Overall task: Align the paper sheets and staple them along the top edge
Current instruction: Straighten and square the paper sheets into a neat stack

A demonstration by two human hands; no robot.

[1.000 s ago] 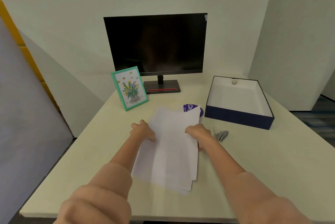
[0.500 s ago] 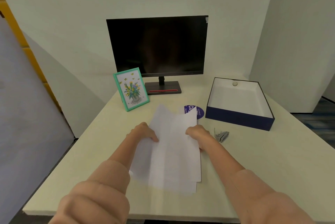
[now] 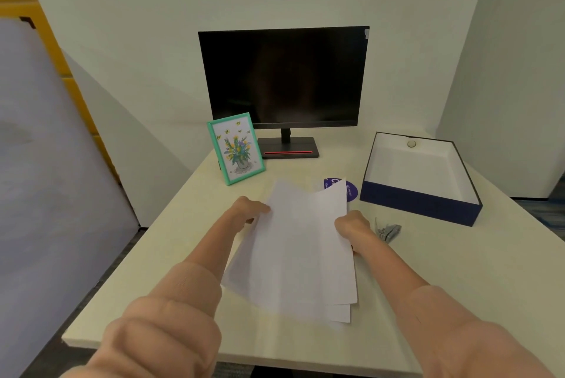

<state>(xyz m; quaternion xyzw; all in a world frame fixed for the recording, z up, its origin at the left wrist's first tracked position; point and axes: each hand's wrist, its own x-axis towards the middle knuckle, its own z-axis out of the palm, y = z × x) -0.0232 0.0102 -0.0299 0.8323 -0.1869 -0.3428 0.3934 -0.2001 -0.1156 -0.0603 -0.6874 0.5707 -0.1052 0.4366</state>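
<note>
Several white paper sheets (image 3: 298, 249) are fanned out of line in the middle of the cream desk (image 3: 458, 270), their far ends raised off the surface. My left hand (image 3: 249, 209) pinches the left edge of the stack near its top. My right hand (image 3: 351, 224) grips the right edge at about the same height. A purple stapler (image 3: 350, 189) lies just beyond the sheets, half hidden by their top edge. A small grey heap of staples (image 3: 387, 229) lies right of my right hand.
A dark monitor (image 3: 284, 78) stands at the back of the desk. A green-framed flower picture (image 3: 235, 148) leans in front of it to the left. An open navy box (image 3: 419, 191) with a white inside sits at the right.
Both hands have lifted the sheets' far ends and turned the stack a little. The sheets lie closer together than before, and the stapler shows more beyond them.
</note>
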